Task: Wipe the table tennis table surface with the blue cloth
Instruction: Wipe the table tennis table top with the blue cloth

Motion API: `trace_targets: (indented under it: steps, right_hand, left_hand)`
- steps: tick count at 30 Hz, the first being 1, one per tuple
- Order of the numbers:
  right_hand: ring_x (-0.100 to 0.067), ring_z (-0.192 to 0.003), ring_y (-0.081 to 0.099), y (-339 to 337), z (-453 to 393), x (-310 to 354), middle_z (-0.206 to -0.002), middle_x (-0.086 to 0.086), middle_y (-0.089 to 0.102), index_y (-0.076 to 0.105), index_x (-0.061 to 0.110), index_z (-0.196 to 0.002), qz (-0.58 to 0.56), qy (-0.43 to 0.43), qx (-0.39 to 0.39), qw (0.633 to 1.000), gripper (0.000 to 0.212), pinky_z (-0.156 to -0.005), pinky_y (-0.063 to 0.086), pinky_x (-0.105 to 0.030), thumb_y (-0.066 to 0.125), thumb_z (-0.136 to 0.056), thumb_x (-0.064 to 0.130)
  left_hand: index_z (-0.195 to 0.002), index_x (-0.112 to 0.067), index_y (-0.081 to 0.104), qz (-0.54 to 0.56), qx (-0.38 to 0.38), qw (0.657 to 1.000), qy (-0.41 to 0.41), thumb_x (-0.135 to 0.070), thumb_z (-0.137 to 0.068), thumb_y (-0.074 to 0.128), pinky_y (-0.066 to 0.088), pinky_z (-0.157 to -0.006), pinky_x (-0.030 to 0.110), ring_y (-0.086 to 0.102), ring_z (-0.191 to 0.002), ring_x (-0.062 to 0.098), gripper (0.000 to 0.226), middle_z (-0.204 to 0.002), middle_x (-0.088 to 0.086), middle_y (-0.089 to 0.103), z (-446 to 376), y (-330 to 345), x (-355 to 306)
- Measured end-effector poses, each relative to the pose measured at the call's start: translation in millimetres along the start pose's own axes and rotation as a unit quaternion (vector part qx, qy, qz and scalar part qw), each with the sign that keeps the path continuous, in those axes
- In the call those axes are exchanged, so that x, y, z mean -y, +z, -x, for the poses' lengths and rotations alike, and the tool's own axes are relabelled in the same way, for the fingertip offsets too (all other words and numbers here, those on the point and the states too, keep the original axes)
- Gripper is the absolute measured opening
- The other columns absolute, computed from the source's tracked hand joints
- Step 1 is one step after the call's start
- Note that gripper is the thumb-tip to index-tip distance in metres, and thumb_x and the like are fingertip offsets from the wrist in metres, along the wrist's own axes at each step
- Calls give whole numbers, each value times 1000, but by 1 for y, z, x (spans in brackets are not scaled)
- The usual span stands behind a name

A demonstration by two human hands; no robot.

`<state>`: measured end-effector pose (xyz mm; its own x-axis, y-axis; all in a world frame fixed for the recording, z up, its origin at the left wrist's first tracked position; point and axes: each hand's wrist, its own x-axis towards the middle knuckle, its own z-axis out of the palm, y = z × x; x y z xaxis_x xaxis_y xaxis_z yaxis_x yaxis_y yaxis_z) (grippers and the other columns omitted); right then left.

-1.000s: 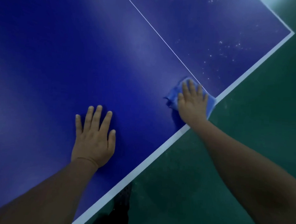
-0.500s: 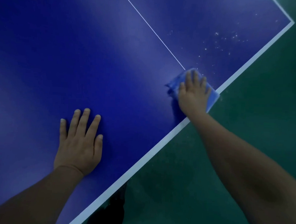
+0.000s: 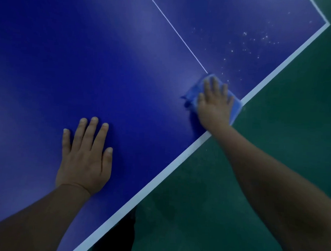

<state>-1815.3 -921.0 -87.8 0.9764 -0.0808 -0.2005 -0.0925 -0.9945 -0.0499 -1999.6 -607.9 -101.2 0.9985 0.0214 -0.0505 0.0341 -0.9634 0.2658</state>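
Observation:
The dark blue table tennis table fills the left and top of the head view, with a white border along its near edge and a thin white centre line. My right hand lies flat with straight fingers on the blue cloth, pressing it onto the table right by the border, where the centre line ends. My left hand rests palm down on the bare table surface, fingers spread. White specks of dust dot the surface beyond the cloth, toward the far right corner.
A green floor lies past the table's white edge on the right. The table corner is at the top right. A dark shape shows under the table edge at the bottom.
My right hand has slid the cloth a little along the edge toward the dusty corner. My left hand has shifted to the left on the table.

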Motion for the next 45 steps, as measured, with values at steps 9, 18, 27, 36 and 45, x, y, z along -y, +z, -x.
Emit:
trace_targets:
  steps: [9,18,27,36,45]
  right_hand:
    - [-34,-153,4,36,141,67,-166,1,15,20,30,-157,28,-279,11,960,57,-119,7,-62,18,-103,47]
    - [-25,-152,-11,10,47,-1,-167,6,-4,1,34,-157,31,-115,12,993,64,-121,-1,-57,4,-96,53]
    - [-37,-149,20,20,80,-1,-160,-4,30,30,26,-154,41,-357,-3,933,57,-118,12,-61,24,-101,48]
    - [-33,-152,3,11,34,14,-167,1,7,14,29,-158,24,-120,-6,993,59,-119,7,-62,18,-101,43]
    - [-27,-152,-6,-13,-35,-56,-166,5,0,-1,36,-155,68,-241,19,968,58,-120,6,-59,-1,-100,56]
  left_hand:
    - [-150,-7,38,8,-2,1000,4,-38,-99,27,-1,-122,54,15,-152,32,61,-161,15,27,0,-2,1]
    - [-150,-7,38,-2,19,1000,2,-40,-100,23,-3,-122,55,13,-152,33,62,-162,16,26,-1,-5,-1]
    - [-151,-7,38,-6,23,1000,2,-40,-99,24,-2,-121,56,14,-152,34,63,-162,16,25,-1,-6,0]
    - [-149,-6,40,-28,16,999,5,-38,-98,27,7,-120,62,18,-150,36,62,-160,18,29,-3,-3,1]
    - [-146,-3,45,-66,-12,998,-13,-43,-96,28,11,-118,60,25,-148,31,66,-158,16,34,-2,3,-2]
